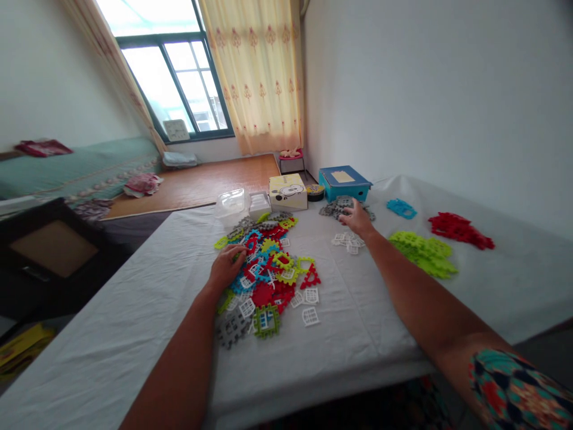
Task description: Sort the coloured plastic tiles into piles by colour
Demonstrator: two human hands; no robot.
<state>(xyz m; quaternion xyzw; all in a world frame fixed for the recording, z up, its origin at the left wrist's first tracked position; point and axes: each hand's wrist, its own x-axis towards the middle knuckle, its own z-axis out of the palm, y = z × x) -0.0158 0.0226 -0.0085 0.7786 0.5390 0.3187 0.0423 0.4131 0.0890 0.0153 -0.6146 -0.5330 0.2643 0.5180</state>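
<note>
Planted the left hand [227,266] on the left edge of the mixed pile [268,272], right there in the middle of the surface [134,322]. Curled the fingers [239,252] narrow over the blue and red pieces at that edge; could not tell whether pinching a piece or merely resting on top. Stretched the right hand [357,220] out beyond the mixed pile, up and to its right, and laid it against the grey heap [335,209]. Spread those fingers loose and wide, with nothing seen gripped between them. Touched only the near edge of the grey heap.

Found the white heap [348,240] just beside the right wrist, between the grey heap and the mixed pile's right side. Spotted the green heap [423,254] well to the right of the mixed pile, the red heap [461,231] further right again, and a lone light-blue piece [401,208] behind the green one. Saw a few loose white window pieces [310,315] at the mixed pile's near right edge. Noted the cream box [287,192] directly behind the mixed pile, the clear tub [233,204] behind and to its left, and the blue box [344,182] behind and to its right, just past the grey heap.
</note>
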